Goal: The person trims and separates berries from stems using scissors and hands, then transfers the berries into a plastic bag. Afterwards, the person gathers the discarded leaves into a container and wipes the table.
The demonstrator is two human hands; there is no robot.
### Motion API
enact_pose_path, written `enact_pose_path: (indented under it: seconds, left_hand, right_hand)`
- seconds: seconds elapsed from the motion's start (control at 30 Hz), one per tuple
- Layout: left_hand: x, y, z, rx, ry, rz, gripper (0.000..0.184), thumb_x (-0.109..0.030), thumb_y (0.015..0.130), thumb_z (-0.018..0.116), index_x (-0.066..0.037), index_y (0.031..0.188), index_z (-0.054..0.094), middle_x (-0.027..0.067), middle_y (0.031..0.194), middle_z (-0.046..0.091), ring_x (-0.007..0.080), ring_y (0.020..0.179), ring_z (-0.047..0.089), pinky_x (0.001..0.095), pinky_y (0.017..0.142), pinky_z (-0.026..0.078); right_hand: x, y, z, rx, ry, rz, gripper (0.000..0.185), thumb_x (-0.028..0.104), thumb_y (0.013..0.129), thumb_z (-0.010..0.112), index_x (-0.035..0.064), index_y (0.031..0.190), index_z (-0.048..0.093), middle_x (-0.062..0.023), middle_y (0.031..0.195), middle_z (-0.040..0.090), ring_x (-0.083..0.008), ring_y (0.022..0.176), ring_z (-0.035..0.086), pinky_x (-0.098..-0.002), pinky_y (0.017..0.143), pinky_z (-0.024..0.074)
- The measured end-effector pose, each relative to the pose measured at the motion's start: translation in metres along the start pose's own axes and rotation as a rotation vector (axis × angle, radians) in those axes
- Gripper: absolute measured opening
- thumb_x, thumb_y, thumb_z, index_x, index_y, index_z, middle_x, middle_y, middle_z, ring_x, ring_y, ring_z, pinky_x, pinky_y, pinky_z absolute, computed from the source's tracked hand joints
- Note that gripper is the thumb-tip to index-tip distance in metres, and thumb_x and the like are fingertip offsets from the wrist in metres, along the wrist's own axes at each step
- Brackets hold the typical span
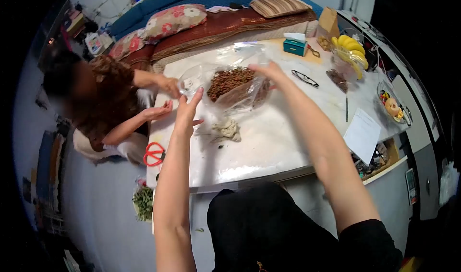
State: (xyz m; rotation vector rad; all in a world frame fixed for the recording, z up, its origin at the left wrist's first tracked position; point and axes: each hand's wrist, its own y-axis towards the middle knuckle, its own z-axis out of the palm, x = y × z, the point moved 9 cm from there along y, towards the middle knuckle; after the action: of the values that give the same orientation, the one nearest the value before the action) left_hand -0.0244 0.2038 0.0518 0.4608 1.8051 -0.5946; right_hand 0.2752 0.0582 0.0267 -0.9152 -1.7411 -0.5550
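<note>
A clear plastic bag (240, 99) lies opened out on the white table, with a heap of small reddish-brown pieces (229, 82) in it. My left hand (188, 109) is over the table at the bag's left side, fingers spread and nothing in it. At the bag's right side, my right hand (269, 73) has its fingers apart, close to the plastic; whether it touches the bag is unclear. A crumpled pale cloth (228, 129) rests on the table just below the bag.
A co-worker (108, 94) sits at the left, both hands near the bag. Red-handled scissors (154, 154) lie at the left edge. Glasses (305, 78), a green tissue box (295, 47), bananas (350, 48), paper (362, 135) and a glass bowl (393, 106) stand or lie at the right.
</note>
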Motion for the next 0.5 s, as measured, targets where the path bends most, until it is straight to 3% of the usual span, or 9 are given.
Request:
enact_pose_path:
  seconds: [0.03, 0.07, 0.13, 0.17, 0.23, 0.3, 0.4, 0.47, 0.5]
  left_hand:
    - [0.003, 0.011, 0.007, 0.025, -0.01, -0.036, 0.108, -0.061, 0.072, 0.069, -0.008, 0.148, 0.013, 0.0129, 0.152, 0.017, 0.0334, 0.137, 0.024, 0.0501, 0.081, 0.051]
    - [0.003, 0.021, 0.014, 0.002, -0.013, 0.009, 0.101, -0.056, 0.076, 0.068, -0.015, 0.149, 0.011, 0.0131, 0.148, 0.025, 0.0305, 0.129, 0.036, 0.0487, 0.074, 0.052]
    - [0.002, 0.026, 0.028, 0.02, -0.077, -0.016, 0.069, -0.039, 0.088, 0.062, -0.015, 0.143, 0.03, 0.0132, 0.128, 0.048, 0.0235, 0.103, 0.055, 0.04, 0.068, 0.053]
    - [0.005, 0.037, 0.028, 0.022, -0.076, -0.018, 0.069, -0.039, 0.088, 0.062, -0.015, 0.143, 0.03, 0.0132, 0.128, 0.048, 0.0235, 0.103, 0.055, 0.04, 0.068, 0.053]
    - [0.008, 0.069, 0.031, 0.101, -0.141, -0.008, 0.032, -0.021, 0.095, 0.053, -0.01, 0.125, 0.053, 0.0081, 0.1, 0.06, 0.015, 0.075, 0.057, 0.0316, 0.062, 0.051]
    - [-0.031, 0.064, 0.042, 0.091, -0.194, 0.078, 0.026, -0.015, 0.096, 0.049, -0.009, 0.12, 0.056, 0.0053, 0.1, 0.059, 0.0163, 0.079, 0.058, 0.0306, 0.068, 0.052]
    - [-0.087, 0.067, 0.065, 0.145, -0.18, 0.295, 0.024, -0.007, 0.095, 0.045, -0.007, 0.114, 0.06, 0.0031, 0.101, 0.059, 0.0172, 0.084, 0.06, 0.029, 0.076, 0.051]
    - [-0.112, 0.07, 0.08, 0.21, -0.113, 0.411, 0.025, -0.005, 0.094, 0.045, -0.006, 0.113, 0.061, 0.0037, 0.102, 0.06, 0.0168, 0.085, 0.06, 0.0284, 0.079, 0.05]
    - [-0.132, 0.063, 0.087, 0.22, 0.021, 0.548, 0.025, -0.005, 0.093, 0.046, -0.005, 0.114, 0.06, 0.0044, 0.105, 0.06, 0.0166, 0.088, 0.06, 0.0275, 0.081, 0.048]
  right_hand:
    - [0.001, 0.005, 0.008, -0.013, -0.036, -0.048, 0.069, 0.036, 0.069, 0.075, 0.0091, 0.127, 0.049, -0.017, 0.12, 0.055, -0.0287, 0.107, 0.056, -0.0449, 0.071, 0.0528]
    - [0.004, 0.006, 0.015, -0.015, -0.085, -0.103, 0.051, 0.023, 0.071, 0.073, 0.008, 0.118, 0.058, -0.0163, 0.105, 0.064, -0.0246, 0.094, 0.064, -0.0379, 0.062, 0.0546]
    - [0.007, 0.023, 0.023, -0.169, -0.173, -0.246, 0.021, 0.008, 0.075, 0.063, 0.0032, 0.095, 0.066, -0.0097, 0.073, 0.066, -0.017, 0.065, 0.065, -0.0305, 0.047, 0.0489]
    - [0.006, 0.034, 0.026, -0.199, -0.07, -0.289, 0.013, 0.005, 0.077, 0.06, 0.0016, 0.086, 0.067, -0.0052, 0.061, 0.062, -0.014, 0.057, 0.061, -0.0305, 0.047, 0.0462]
    - [0.036, 0.029, 0.023, -0.159, -0.002, -0.366, 0.02, 0.006, 0.077, 0.059, 0.0017, 0.095, 0.065, -0.0055, 0.063, 0.062, -0.0133, 0.057, 0.06, -0.0294, 0.048, 0.0457]
    - [0.08, 0.007, 0.017, -0.115, 0.069, -0.443, 0.028, 0.006, 0.077, 0.059, 0.0018, 0.105, 0.064, -0.0058, 0.065, 0.062, -0.0126, 0.057, 0.059, -0.0283, 0.048, 0.0453]
    - [0.109, -0.004, 0.048, 0.226, 0.244, -0.385, 0.047, 0.008, 0.078, 0.061, 0.0034, 0.124, 0.052, -0.0053, 0.072, 0.062, -0.012, 0.066, 0.06, -0.0274, 0.059, 0.0475]
    - [0.125, 0.0, 0.075, 0.4, 0.226, -0.616, 0.062, 0.009, 0.079, 0.063, 0.0054, 0.135, 0.038, -0.0046, 0.078, 0.063, -0.0123, 0.076, 0.059, -0.0285, 0.071, 0.0473]
    - [0.144, -0.037, 0.062, 0.442, 0.31, -0.704, 0.044, 0.009, 0.079, 0.063, 0.004, 0.122, 0.053, -0.0041, 0.082, 0.064, -0.0125, 0.084, 0.058, -0.0295, 0.08, 0.0455]
